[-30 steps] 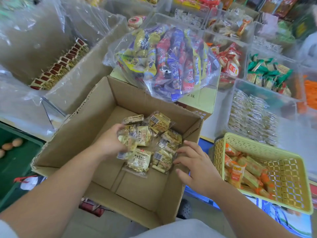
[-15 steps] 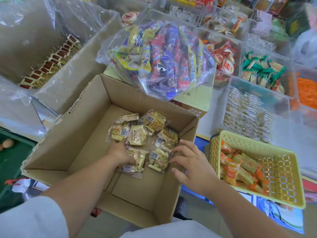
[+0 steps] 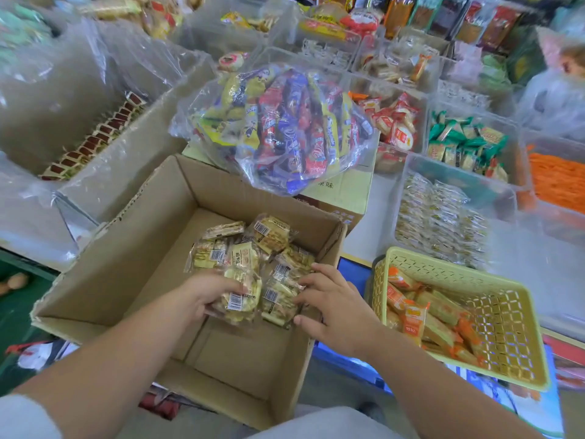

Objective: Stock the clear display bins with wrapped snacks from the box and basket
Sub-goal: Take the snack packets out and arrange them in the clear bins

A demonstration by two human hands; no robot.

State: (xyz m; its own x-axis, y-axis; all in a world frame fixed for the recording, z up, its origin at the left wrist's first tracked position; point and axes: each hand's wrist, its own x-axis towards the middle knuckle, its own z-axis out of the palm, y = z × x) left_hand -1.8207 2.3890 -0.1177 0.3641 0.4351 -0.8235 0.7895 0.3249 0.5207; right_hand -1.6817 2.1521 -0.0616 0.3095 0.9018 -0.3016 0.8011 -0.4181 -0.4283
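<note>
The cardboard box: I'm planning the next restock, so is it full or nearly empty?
Nearly empty: the cardboard box holds only one small cluster of wrapped snacks, with much of its floor bare.

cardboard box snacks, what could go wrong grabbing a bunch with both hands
1. The left hand grips glossy wrapped packs, while the right hand only rests its fingers on others. Some could slip out and drop back on the lift.
2. The clear bag of colourful snacks sags at the far rim of the cardboard box. A handful carried towards the bins might snag it or tip it.
</note>
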